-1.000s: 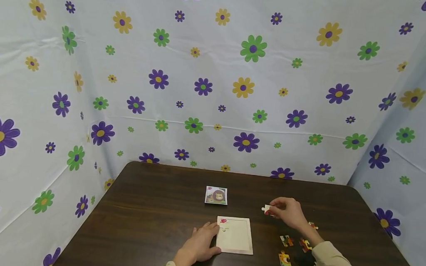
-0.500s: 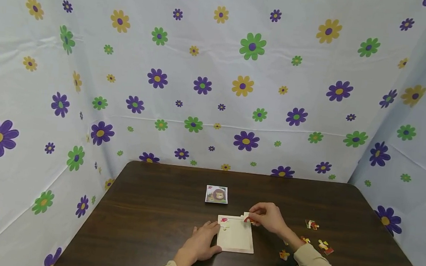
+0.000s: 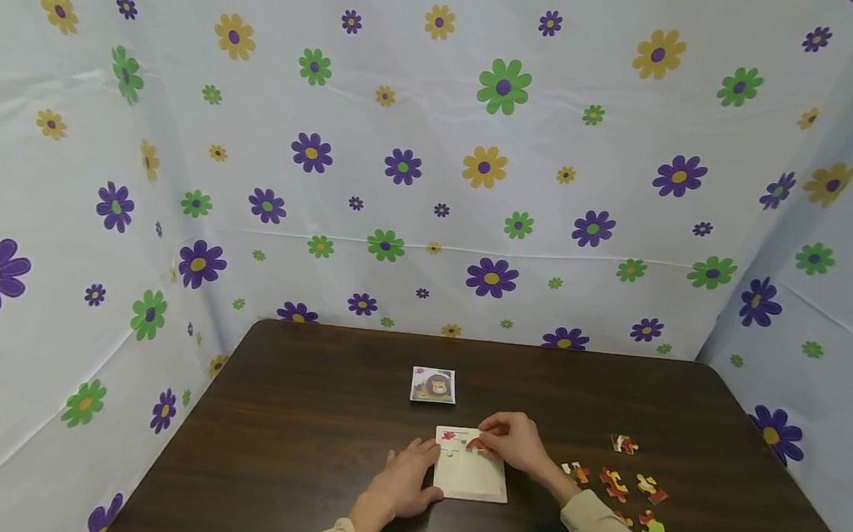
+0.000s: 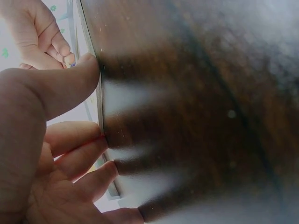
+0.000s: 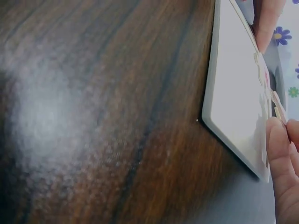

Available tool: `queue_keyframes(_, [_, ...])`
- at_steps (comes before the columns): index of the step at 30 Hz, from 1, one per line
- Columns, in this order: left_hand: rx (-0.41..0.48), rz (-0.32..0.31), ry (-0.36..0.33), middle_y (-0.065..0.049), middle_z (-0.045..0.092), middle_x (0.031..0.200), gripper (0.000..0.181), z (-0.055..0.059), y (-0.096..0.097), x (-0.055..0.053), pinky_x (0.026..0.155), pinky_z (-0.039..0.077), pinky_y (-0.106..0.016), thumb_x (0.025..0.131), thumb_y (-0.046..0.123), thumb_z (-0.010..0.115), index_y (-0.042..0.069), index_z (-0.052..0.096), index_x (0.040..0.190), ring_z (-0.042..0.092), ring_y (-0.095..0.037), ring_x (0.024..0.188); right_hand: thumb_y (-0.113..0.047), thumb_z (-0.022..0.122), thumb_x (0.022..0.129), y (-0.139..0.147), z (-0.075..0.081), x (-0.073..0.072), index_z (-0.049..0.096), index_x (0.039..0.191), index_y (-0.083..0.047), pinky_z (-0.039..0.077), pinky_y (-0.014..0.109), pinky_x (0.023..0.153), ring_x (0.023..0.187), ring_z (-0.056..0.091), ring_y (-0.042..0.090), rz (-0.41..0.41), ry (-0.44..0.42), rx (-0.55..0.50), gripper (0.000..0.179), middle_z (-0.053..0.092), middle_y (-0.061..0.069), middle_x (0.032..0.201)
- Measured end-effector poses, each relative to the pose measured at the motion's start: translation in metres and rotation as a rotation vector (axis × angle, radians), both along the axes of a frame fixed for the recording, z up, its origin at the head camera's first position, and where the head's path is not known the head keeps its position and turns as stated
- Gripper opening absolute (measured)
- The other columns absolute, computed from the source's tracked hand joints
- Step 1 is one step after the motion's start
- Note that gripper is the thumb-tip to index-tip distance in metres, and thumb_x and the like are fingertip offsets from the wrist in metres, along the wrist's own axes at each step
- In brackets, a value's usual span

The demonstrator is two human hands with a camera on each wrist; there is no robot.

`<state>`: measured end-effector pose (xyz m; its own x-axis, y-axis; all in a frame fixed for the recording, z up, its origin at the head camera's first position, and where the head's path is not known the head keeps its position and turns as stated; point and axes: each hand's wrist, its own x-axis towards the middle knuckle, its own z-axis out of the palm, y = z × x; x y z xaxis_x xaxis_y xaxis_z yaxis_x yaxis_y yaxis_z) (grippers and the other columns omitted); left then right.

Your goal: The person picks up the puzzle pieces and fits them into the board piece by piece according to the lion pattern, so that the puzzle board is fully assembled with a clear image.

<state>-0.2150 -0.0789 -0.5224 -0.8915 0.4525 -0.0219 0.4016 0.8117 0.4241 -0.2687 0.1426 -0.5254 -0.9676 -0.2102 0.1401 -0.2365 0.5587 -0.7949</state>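
A pale puzzle tray (image 3: 471,480) lies on the table, and one jigsaw piece with a pink flower (image 3: 449,440) sits in its far left corner. My left hand (image 3: 400,481) rests along the tray's left edge, its fingers spread and its thumb near the front corner. Over the far part of the tray, my right hand (image 3: 520,442) pinches a jigsaw piece (image 3: 476,444) with red on it, close beside the flower piece. From the right wrist view, the pinched piece (image 5: 279,111) appears tilted just above the tray surface, between thumb and fingertips.
Behind the tray lies a lion picture card (image 3: 433,385). Several loose jigsaw pieces (image 3: 614,484) are scattered on the dark table (image 3: 309,424) to the right, partly behind the right forearm. A flower-patterned cloth (image 3: 411,265) hangs around the table.
My right hand has carried the red-marked piece leftward from the table's right side to over the tray, beside the flower piece. My left hand has stayed at the tray's edge.
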Motion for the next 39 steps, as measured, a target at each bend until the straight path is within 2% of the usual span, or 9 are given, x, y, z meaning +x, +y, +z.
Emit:
queue_keyframes(8, [0.013,0.007,-0.001,-0.014,0.052,0.137,0.06,0.002,-0.005,0.002,0.09,0.036,-0.07,0.081,0.029,0.076,0.003,0.055,0.131,0.045,-0.04,0.128,-0.004,0.073,0.079,-0.011,-0.001,-0.003,0.073,0.084,-0.002,0.046,0.023,0.055,0.064,0.059,0.01,0.033,-0.001,0.003,0.005,0.068,0.001,0.073])
queue_keyframes(13, [0.011,0.003,0.005,-0.015,0.052,0.137,0.06,0.002,-0.004,0.003,0.09,0.036,-0.07,0.081,0.03,0.075,0.002,0.055,0.131,0.045,-0.04,0.128,-0.001,0.074,0.077,-0.016,-0.002,-0.003,0.072,0.08,-0.002,0.047,0.022,0.053,0.061,0.059,0.009,0.027,0.028,0.025,0.004,0.067,0.001,0.069])
queue_keyframes(21, [0.015,0.004,0.0,-0.015,0.052,0.137,0.06,0.002,-0.004,0.002,0.09,0.035,-0.071,0.081,0.029,0.076,0.003,0.055,0.131,0.044,-0.04,0.128,-0.006,0.08,0.07,-0.025,-0.005,-0.002,0.07,0.073,-0.005,0.043,0.02,0.051,0.057,0.053,0.005,-0.026,0.109,0.069,0.011,0.063,-0.003,0.063])
queue_keyframes(28, [0.02,-0.006,-0.005,-0.015,0.052,0.137,0.061,0.004,-0.002,0.003,0.09,0.035,-0.071,0.081,0.028,0.076,0.003,0.055,0.132,0.044,-0.041,0.128,-0.008,0.081,0.067,-0.03,-0.005,0.001,0.07,0.069,-0.007,0.043,0.023,0.056,0.061,0.052,0.007,-0.107,0.093,0.109,0.012,0.062,-0.004,0.064])
queue_keyframes(35, [0.02,-0.011,0.005,-0.015,0.053,0.137,0.061,0.004,0.0,0.002,0.089,0.036,-0.071,0.081,0.028,0.076,0.002,0.055,0.132,0.045,-0.041,0.127,-0.008,0.084,0.066,-0.029,-0.009,0.004,0.068,0.067,-0.007,0.042,0.023,0.056,0.06,0.052,0.007,-0.128,0.145,0.124,0.015,0.062,-0.005,0.063])
queue_keyframes(39, [0.022,-0.012,0.01,-0.015,0.053,0.137,0.06,0.004,0.0,0.002,0.09,0.036,-0.07,0.08,0.028,0.076,0.003,0.055,0.131,0.045,-0.041,0.128,-0.007,0.083,0.068,-0.029,-0.011,0.004,0.068,0.068,-0.007,0.041,0.022,0.056,0.06,0.05,0.007,-0.128,0.143,0.119,0.015,0.06,-0.004,0.063])
